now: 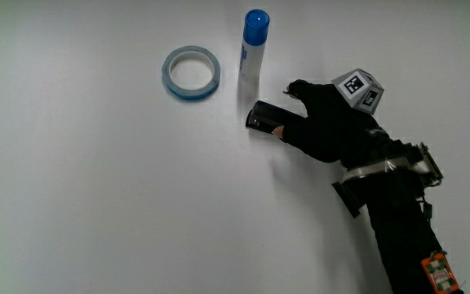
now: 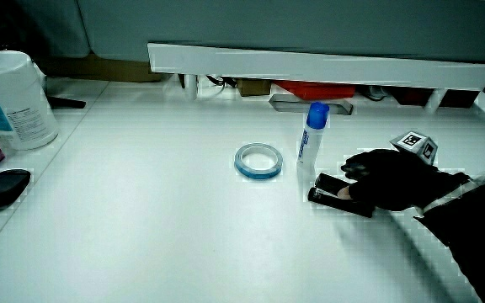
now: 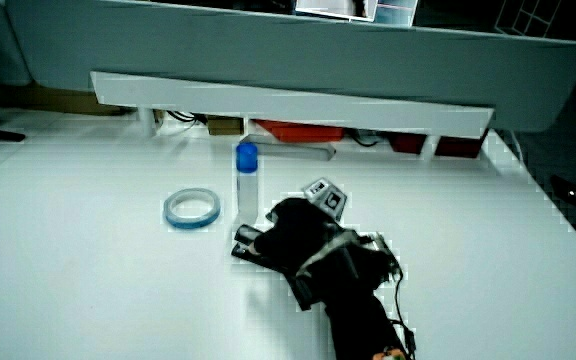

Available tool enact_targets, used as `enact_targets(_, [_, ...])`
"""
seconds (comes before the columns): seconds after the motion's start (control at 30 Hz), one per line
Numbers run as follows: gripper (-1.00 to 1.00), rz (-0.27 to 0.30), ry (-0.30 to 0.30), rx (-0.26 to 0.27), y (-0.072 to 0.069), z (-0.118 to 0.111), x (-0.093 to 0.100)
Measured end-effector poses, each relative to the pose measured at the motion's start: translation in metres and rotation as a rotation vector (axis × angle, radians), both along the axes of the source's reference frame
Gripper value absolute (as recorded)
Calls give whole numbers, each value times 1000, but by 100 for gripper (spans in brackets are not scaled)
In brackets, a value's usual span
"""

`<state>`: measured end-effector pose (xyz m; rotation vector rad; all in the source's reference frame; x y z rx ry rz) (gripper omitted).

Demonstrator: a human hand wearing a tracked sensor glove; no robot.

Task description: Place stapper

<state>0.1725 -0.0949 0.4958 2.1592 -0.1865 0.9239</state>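
Tape ring, pale blue, lies flat on the white table, well apart from the fingers; nearer them a glue stick with a blue cap stands upright, just beside the stapler's free end; the black stapler lies on the table, one end under the hand, whose fingers curl over and grasp it; the patterned cube sits on the glove's back. In a side view a white tub and a black mouse sit at the table's edge.
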Motion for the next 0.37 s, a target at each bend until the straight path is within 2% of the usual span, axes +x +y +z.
enact_targets(0.03, [-73,-2,25,92,2,-8,0])
enact_targets(0.1, [-87,-33,12,113,7,-29,-3])
enact_targets(0.13, [-93,-57,6,47,11,-39,-5])
enact_targets(0.17, [-100,-62,-1,45,15,-51,-6])
enact_targets(0.23, [-100,-97,-43,45,21,-71,-8])
enact_targets(0.33, [-100,-189,-27,97,33,-106,-16])
enact_targets(0.37, [-100,-235,-39,158,37,-113,-19])
